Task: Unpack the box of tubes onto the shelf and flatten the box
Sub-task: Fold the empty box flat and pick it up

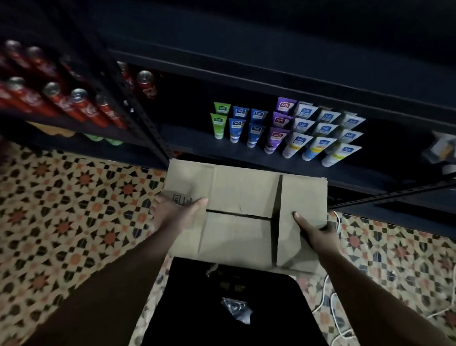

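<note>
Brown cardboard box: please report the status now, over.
Left hand and right hand grip the brown cardboard box by its sides, flaps closed. Coloured plastic tubes stand in rows on the dark metal shelf. Nothing blocks.

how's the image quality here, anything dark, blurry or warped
Head view: dim overall, the upper shelves nearly black; the tubes on the shelf are lit well enough to tell colours, their labels soft. The red cans at left are smeared, and the wide lens bends the shelf uprights. The box, held by the left hand and right hand, is fairly sharp.
</note>
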